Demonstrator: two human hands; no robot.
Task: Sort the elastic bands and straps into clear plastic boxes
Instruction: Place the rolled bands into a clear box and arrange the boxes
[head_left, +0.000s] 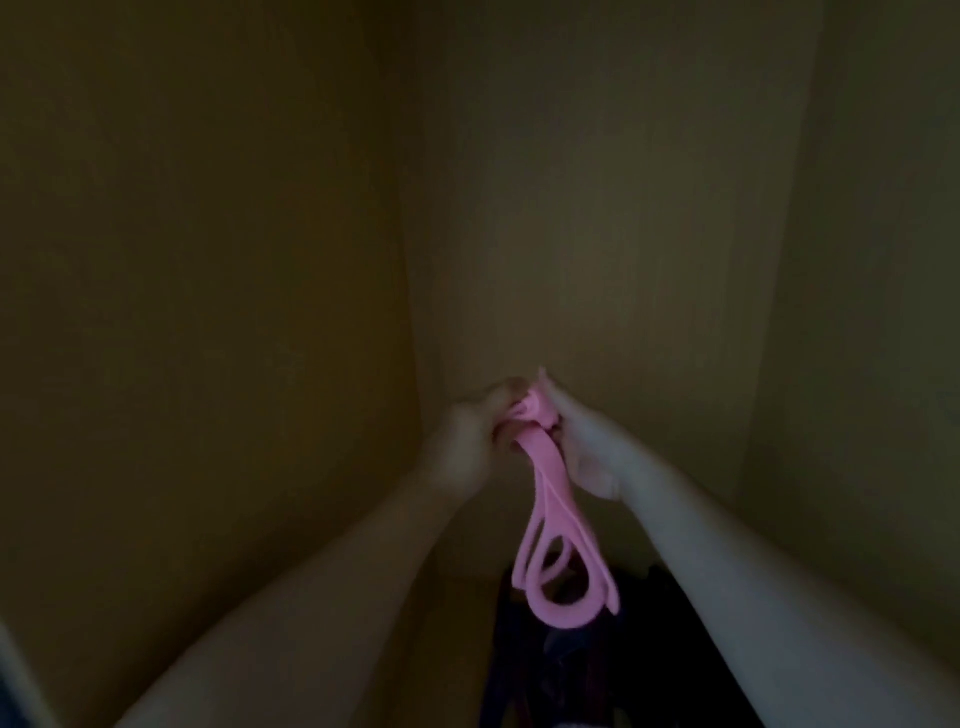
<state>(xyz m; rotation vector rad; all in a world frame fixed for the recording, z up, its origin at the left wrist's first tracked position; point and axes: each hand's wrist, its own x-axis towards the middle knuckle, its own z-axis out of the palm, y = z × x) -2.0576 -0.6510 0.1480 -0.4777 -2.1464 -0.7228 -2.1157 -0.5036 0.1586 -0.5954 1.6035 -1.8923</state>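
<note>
Dim yellow walls (208, 260) are filling the view, with a dark heap (524, 660) lying low (too murky to identify). Above it, the left hand (475, 439) and right hand (589, 449) are gripping the bunched top of a pink elastic band (550, 545), its loops dangling between the forearms.

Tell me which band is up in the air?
The pink band: the left hand and right hand both grip its bunched top, and its loops dangle. The dark heap below lies untouched, too dim to make out.
</note>
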